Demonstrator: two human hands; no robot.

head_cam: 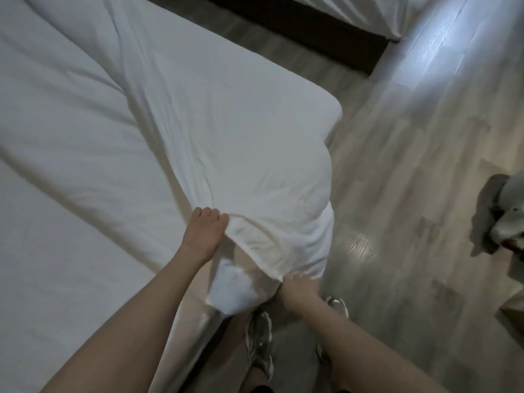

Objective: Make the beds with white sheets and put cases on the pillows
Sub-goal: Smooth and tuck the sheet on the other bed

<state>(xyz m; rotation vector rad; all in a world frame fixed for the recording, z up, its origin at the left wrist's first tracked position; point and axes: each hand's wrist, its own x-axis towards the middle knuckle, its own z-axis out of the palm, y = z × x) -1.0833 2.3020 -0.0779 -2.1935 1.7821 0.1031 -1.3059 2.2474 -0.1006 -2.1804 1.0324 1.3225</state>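
Gripping crumpled white sheet [221, 143], perhaps cotton

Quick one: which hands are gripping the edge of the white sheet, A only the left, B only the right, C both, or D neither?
C: the left hand and the right hand each have fingers curled on the edge of the white sheet.

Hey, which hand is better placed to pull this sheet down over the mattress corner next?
Probably the right hand: it grips the white sheet at its hem, hanging off the edge of the mattress. The left hand holds the sheet up on the mattress top.
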